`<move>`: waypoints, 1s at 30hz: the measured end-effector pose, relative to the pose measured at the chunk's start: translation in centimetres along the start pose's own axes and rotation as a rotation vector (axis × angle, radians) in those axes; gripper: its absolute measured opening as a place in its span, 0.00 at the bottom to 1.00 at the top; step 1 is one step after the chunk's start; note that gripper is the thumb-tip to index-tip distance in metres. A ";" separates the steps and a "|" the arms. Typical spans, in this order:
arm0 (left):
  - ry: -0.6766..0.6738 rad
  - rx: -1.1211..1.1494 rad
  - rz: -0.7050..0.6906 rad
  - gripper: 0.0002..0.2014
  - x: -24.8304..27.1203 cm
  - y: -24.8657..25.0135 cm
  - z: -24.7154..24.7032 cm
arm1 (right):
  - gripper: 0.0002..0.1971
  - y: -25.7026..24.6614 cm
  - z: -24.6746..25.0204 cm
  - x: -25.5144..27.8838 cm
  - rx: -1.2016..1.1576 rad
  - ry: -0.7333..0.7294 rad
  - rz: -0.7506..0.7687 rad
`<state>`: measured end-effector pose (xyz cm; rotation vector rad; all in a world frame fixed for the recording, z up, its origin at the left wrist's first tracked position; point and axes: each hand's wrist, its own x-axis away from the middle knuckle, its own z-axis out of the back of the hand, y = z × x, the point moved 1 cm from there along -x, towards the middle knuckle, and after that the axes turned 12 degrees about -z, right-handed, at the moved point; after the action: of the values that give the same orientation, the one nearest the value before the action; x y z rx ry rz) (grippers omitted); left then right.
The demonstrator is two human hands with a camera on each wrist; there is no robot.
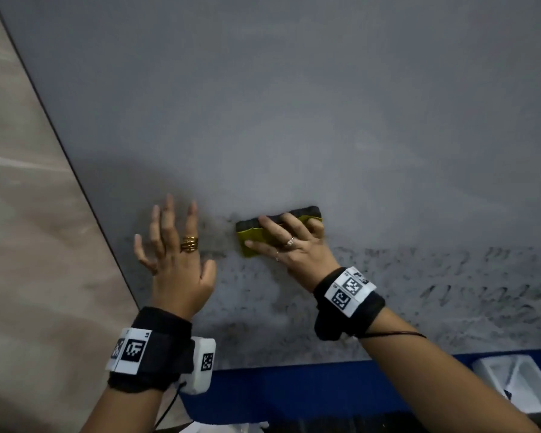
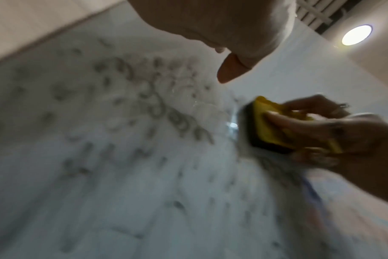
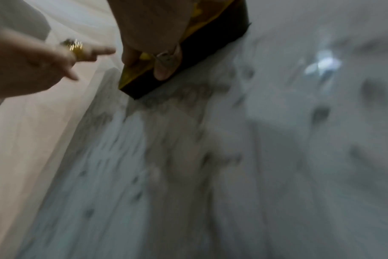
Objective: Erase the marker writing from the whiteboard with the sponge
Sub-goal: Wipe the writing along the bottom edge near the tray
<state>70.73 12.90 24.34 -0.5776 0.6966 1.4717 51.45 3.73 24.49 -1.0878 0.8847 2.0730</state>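
The right hand (image 1: 289,245) presses a yellow sponge (image 1: 264,234) with a dark scouring face flat against the whiteboard (image 1: 294,120), fingers spread over its yellow back and curled round its top edge, thumb along the lower side. The sponge's long axis runs sideways across the board, so its full length would sweep on a downward pull. The marker writing (image 1: 450,292) lies below and to the outer side of this hand, in smeared grey rows reaching down towards the board's blue lower edge (image 1: 294,389); more smudges sit just beyond the sponge's inner end, between the two hands. Above the hand the board looks wiped. The right hand is the nearer to all of it, I judge. The left hand (image 1: 175,264) holds nothing, fingers apart and straight, close to or on the board just beside the sponge. No word of the writing is legible; the wristbands (image 1: 350,290) carry only square coded tags.
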 end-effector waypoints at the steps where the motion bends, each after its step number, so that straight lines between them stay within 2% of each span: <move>1: 0.014 -0.002 0.031 0.45 0.2 -0.7 0.2 | 0.26 0.8 0.4 -0.5 -0.008 0.022 0.005; 3: 0.019 -0.002 0.078 0.42 0.5 -2.0 0.5 | 0.22 1.3 1.0 -2.1 -0.040 0.096 -0.090; 6: 0.022 -0.004 0.139 0.39 0.9 -3.6 0.4 | 0.24 -1.4 0.5 -3.4 -0.101 0.121 -0.207; 9: 0.080 0.047 0.266 0.39 1.3 -5.1 0.1 | 0.23 -5.5 -1.4 -1.8 -0.101 -0.011 -0.082; 12: 0.146 0.240 0.360 0.40 1.5 -6.6 0.1 | 0.23 -5.3 -1.7 -0.9 -0.084 -0.069 0.038; 14: 0.190 0.385 0.379 0.40 1.4 -7.2 0.1 | 0.23 -3.9 -1.0 -1.5 -0.094 0.005 0.017; 17: 0.211 0.465 0.420 0.40 1.1 -7.7 0.6 | 0.28 -2.8 -0.3 -3.5 -0.086 0.102 -0.073; 20: 0.196 0.547 0.429 0.43 1.3 -8.7 0.7 | 0.27 -5.4 -0.9 -5.1 -0.051 0.105 -0.164; 22: 0.219 0.733 0.418 0.45 1.5 -9.1 1.1 | 0.26 -9.0 -2.0 -4.7 -0.031 0.030 -0.171; 24: 0.274 0.908 0.449 0.40 1.6 -9.3 1.7 | 0.27 -12.3 -3.6 -3.2 -0.022 -0.085 -0.082; 26: 0.275 0.987 0.452 0.29 1.5 -9.5 2.2 | 0.33 -13.5 -4.4 -2.2 -0.025 -0.174 0.004; 28: 0.252 1.042 0.470 0.26 1.5 -9.8 2.5 | 0.27 -12.7 -4.5 -2.5 -0.019 -0.129 0.039; 30: 0.245 1.133 0.532 0.23 1.7 -10.3 3.0 | 0.26 -11.1 -3.5 -3.8 -0.031 -0.031 -0.034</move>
<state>81.14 15.86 24.47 0.3473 1.7872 1.2069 63.31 6.58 23.21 -1.0773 0.8161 2.0765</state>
